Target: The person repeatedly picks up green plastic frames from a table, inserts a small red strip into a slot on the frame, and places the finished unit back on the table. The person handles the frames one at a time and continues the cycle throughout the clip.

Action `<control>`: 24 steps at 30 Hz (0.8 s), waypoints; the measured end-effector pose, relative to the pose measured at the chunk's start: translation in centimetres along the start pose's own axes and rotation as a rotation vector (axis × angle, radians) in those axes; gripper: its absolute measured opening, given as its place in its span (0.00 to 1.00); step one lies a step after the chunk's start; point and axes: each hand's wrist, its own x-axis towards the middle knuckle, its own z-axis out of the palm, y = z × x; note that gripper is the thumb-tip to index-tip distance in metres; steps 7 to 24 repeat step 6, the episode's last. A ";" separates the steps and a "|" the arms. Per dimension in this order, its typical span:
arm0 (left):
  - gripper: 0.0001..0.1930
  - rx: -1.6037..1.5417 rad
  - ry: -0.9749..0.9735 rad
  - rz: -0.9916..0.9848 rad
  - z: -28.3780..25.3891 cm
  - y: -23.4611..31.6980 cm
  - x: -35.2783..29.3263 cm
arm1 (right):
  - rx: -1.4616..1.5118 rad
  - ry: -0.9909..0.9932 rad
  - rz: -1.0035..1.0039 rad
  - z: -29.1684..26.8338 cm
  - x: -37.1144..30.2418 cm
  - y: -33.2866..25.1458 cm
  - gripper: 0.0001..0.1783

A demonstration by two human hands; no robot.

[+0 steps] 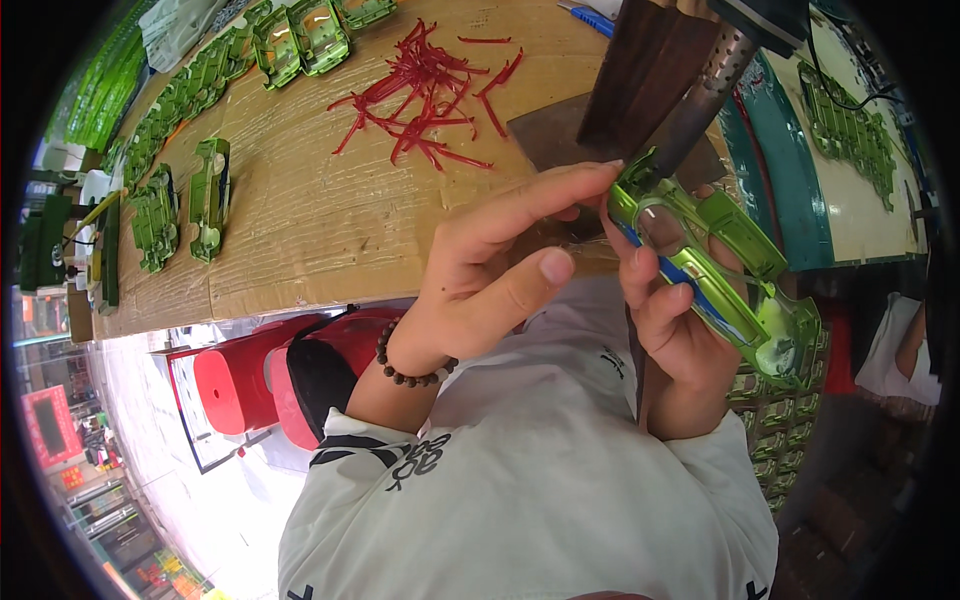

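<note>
My right hand (690,340) grips a shiny green plastic shell (735,295), with fingers wrapped along its near edge. The shell has a large rounded opening, a blue strip (690,285) on its side, and is held tilted in the air. My left hand (490,270) is open, thumb apart and forefinger stretched to the shell's upper end, its tip at or against the edge. Just above that end is the tip of a metal nozzle with a perforated barrel (725,65), like a hot-air gun's. A brown metal piece (645,75) stands beside it.
Red plastic strips (420,95) lie heaped on the wooden table (290,190). Green shells (208,200) stand at left and in a row along the far edge. More green parts (850,135) lie at right. Red stools (235,375) stand below the table.
</note>
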 end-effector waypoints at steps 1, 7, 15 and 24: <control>0.23 -0.001 0.004 -0.010 0.1 0.0 0.0 | 0.001 -0.005 0.003 0.0 0.0 -0.1 0.31; 0.23 0.007 0.006 -0.044 0.1 0.4 -0.1 | 0.009 -0.027 0.012 0.1 0.1 0.0 0.32; 0.23 0.007 0.006 -0.044 0.1 0.4 -0.1 | 0.009 -0.027 0.012 0.1 0.1 0.0 0.32; 0.23 0.007 0.006 -0.044 0.1 0.4 -0.1 | 0.009 -0.027 0.012 0.1 0.1 0.0 0.32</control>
